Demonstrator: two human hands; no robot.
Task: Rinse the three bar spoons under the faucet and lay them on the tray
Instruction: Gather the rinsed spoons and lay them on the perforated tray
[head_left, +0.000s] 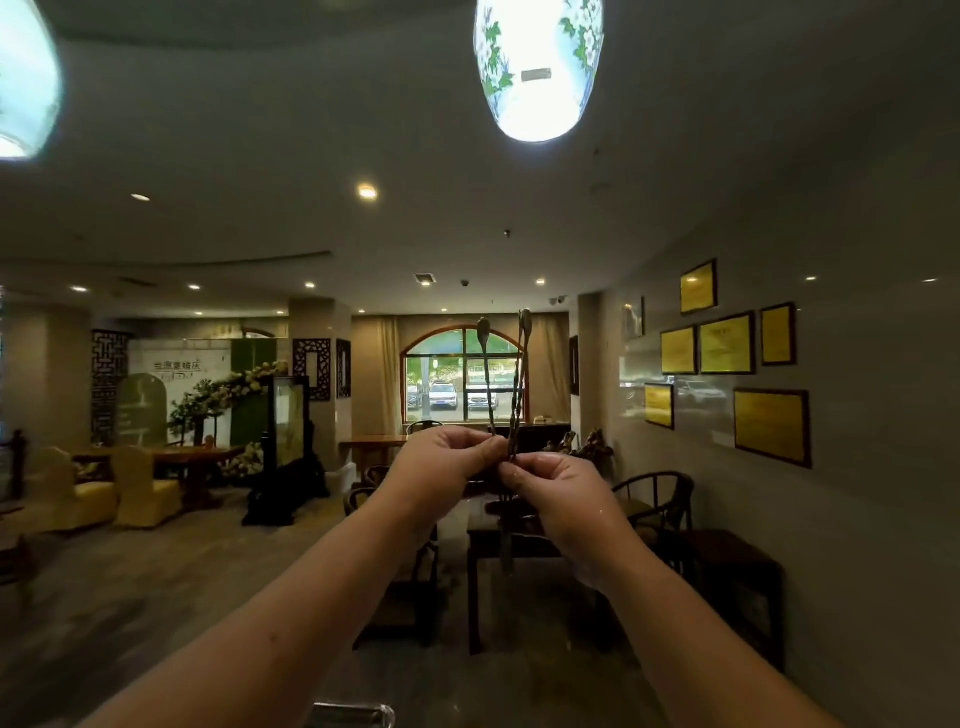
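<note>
Both of my hands are raised in front of me at chest height, touching each other. My left hand (444, 460) pinches the twisted stem of one bar spoon (487, 374), which stands upright with its bowl at the top. My right hand (558, 499) grips two more bar spoons (519, 379) held close together, bowls up, leaning slightly left; a handle end (506, 551) hangs below this hand. Drops of water show on my right hand. No faucet or tray is in view.
A shiny metal object (353, 714) peeks in at the bottom edge. Beyond my hands lies a dim lobby with dark wooden tables and chairs (654, 499), yellow armchairs (140, 488) at left, a wall with framed plaques (727, 343) at right, and an arched window (460, 379).
</note>
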